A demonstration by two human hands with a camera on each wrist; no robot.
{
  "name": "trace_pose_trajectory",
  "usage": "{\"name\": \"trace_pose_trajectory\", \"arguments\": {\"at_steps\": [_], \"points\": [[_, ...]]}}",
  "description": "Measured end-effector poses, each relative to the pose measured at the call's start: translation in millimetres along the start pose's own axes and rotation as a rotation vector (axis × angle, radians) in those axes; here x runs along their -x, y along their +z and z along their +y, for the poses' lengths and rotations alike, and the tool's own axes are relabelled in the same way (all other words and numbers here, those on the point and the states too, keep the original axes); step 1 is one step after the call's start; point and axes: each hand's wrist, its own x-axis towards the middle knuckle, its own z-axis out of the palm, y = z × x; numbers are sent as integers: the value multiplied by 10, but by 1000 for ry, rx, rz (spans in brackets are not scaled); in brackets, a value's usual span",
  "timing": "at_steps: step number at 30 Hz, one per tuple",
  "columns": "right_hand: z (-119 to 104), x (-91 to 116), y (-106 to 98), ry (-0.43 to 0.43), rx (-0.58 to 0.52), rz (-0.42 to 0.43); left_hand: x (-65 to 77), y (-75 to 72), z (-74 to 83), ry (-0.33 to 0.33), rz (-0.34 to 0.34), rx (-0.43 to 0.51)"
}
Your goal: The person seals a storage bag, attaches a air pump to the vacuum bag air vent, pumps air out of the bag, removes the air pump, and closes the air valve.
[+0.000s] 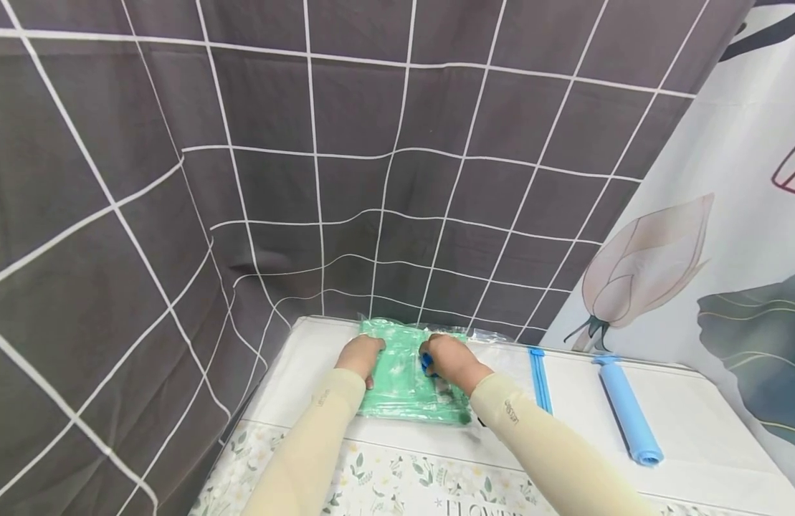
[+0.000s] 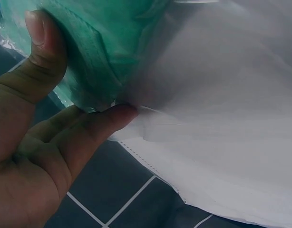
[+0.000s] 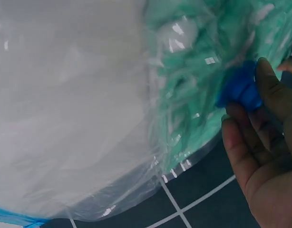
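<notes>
A clear vacuum storage bag [image 3: 112,190] lies on the table with folded green fabric [image 1: 397,380] inside. My left hand [image 1: 360,357] holds the bag's left side, the thumb on top over the green fabric and the other fingers at its edge, as the left wrist view shows. My right hand [image 1: 454,358] pinches a round blue valve cap [image 3: 241,90] on the bag between thumb and fingers. Wrinkled plastic surrounds the cap, and the fabric beneath looks creased.
The bag's blue zip strip [image 1: 540,380] lies to the right of my right hand. Further right rests a light-blue hand pump [image 1: 629,412]. A dark gridded curtain [image 1: 384,179] hangs behind the white, flower-printed table cover [image 1: 371,473].
</notes>
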Motion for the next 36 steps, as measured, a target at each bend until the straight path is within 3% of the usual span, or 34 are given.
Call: {"name": "trace_pose_trajectory", "arguments": {"at_steps": [3,9,11,14,18,20,29,30,36], "points": [[42,25,28,-31,14,-4,-17,8,6,19,1,-31],[585,-165,594,-79,154,14,-27,7,11,26,2,-57],[667,-215,703,-68,199,14,-19,-4,14,18,2,-55],[496,-140,521,-41,194,-17,-10,-8,23,12,-3,-54],[40,79,49,19,220,-74,-19,13,32,11,-10,-61],[-75,106,-32,49,243,-93,-27,20,29,5,-10,-50],[-202,4,-31,94,352,-164,-12,-17,35,-17,-21,-16],[-198,8,-31,79,363,-162,-53,31,-23,3,-12,-25],[-108,65,-60,-83,486,-113,-35,17,-4,12,-8,-37]]}}
